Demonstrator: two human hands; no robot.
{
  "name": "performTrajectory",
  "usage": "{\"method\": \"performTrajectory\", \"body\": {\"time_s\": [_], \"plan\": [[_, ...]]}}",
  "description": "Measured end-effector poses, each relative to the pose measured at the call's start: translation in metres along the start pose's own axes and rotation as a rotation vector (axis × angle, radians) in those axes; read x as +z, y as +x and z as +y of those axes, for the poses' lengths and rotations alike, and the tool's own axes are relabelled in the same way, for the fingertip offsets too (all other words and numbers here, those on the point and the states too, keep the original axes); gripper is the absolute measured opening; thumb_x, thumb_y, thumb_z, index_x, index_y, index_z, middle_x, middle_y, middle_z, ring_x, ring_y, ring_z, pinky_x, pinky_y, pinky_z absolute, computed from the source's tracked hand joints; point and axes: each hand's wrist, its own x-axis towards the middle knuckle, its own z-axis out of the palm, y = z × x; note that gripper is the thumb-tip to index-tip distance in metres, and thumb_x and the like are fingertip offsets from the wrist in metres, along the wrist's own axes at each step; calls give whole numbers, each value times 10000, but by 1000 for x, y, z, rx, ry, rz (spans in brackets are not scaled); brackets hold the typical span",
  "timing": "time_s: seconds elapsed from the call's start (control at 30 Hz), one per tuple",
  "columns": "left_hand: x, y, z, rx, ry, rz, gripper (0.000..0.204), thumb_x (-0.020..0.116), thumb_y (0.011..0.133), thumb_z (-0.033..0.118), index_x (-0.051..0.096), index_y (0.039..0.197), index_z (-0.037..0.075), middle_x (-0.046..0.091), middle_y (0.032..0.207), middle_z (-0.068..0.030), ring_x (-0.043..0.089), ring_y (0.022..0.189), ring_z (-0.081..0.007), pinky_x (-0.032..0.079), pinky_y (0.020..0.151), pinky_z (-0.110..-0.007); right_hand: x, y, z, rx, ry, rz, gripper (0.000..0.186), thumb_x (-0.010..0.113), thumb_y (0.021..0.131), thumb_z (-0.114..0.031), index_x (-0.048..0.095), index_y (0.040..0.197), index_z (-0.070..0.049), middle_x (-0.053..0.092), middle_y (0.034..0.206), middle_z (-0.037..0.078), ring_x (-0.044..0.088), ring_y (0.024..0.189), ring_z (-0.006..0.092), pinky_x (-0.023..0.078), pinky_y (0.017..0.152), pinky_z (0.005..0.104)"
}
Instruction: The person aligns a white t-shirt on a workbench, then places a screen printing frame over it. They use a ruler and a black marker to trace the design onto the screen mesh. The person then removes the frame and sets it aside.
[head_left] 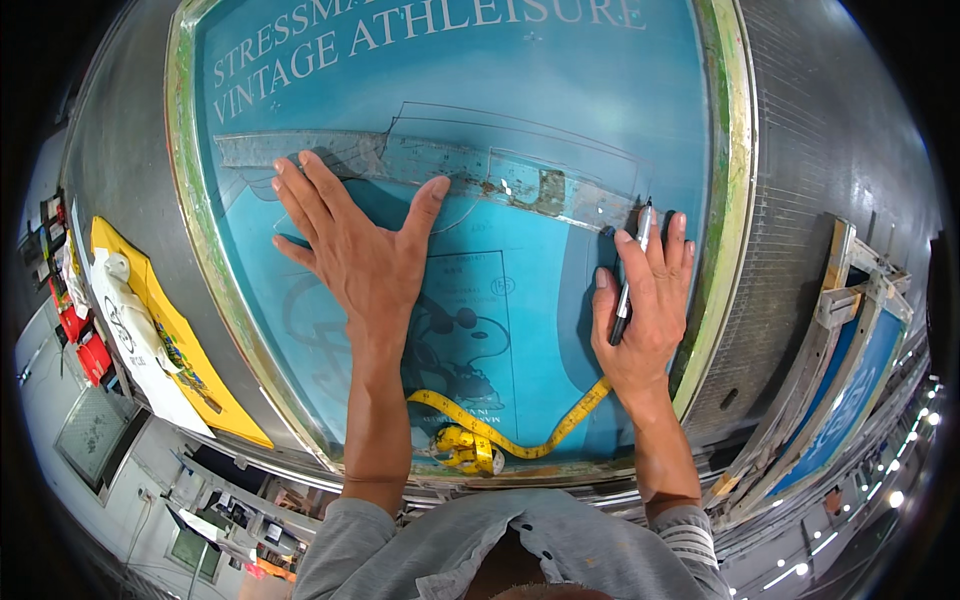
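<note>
While left hand [372,258] pinned metal ruler [465,172] with splayed, ungrasping fingers, right hand [650,300] gripped pen [623,302], likely line-marking blue screen mesh [540,232]; next stroke needed steady ruler.

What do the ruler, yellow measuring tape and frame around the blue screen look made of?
Ruler: probably worn, dull metal, from its grey surface and brown patches.
Measuring tape: likely smooth plastic or coated cloth, since it curves softly.
Frame: wood or metal, unclear; its surface is patchy green and whitish.
</note>
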Motion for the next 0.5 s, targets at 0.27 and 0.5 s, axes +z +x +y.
{"method": "performTrajectory", "body": {"time_s": [0.27,0.5], "plan": [[-5,0,2,5,-3,-8,1159,627,790,745,197,1543,-23,136,1616,-252,95,1517,-379,54,1136,-689,-1,2,-1,-5,-6,-10,431,671,810,-24,649,1239,-49,524,1416,247,353,1422,447,248,1151,578],[-4,0,1,13,-20,-8,1169,646,782,732,192,1542,-32,140,1614,-256,102,1515,-386,56,1134,-687,-3,3,-2,-1,-7,-20,409,665,816,-19,646,1225,-33,533,1402,255,356,1418,453,251,1151,571]]}}
